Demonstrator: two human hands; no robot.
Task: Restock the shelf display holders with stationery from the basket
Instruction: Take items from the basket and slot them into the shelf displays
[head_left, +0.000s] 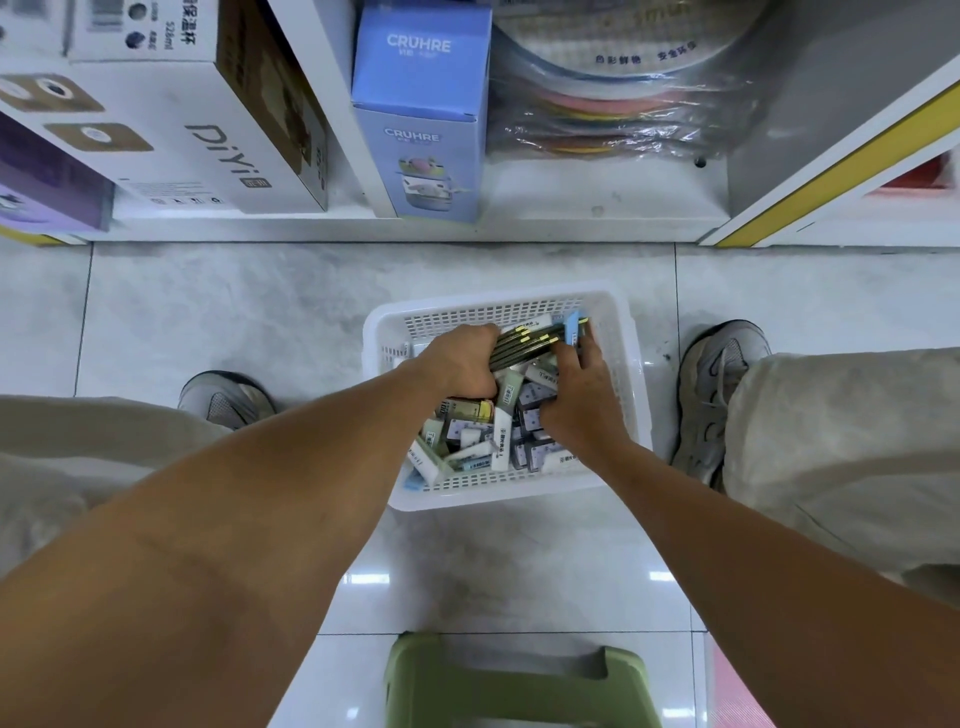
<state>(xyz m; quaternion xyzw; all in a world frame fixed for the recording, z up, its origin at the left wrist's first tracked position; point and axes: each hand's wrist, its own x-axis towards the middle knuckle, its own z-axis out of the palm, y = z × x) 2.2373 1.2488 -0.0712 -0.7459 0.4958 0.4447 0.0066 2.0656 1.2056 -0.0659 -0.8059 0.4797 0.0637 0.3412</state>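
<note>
The white basket (618, 332) sits on the tiled floor (234, 312) between the person's two shoes, packed with boxed erasers (511, 415) and other small stationery. Inside it, the left hand (460, 361) has its grip clamped round a bundle of dark pencils (524, 340) that slants up toward the basket's far right corner. The right hand (582, 395) reaches in just beside it, fingertips touching the pencil ends; whether its grip closes on anything I cannot tell. Beyond the basket, the bottom shelf (597, 192) carries a blue CRUHRE box (428, 156) and a white DiYi box (208, 140). A green stool (519, 686) stands nearest the person.
</note>
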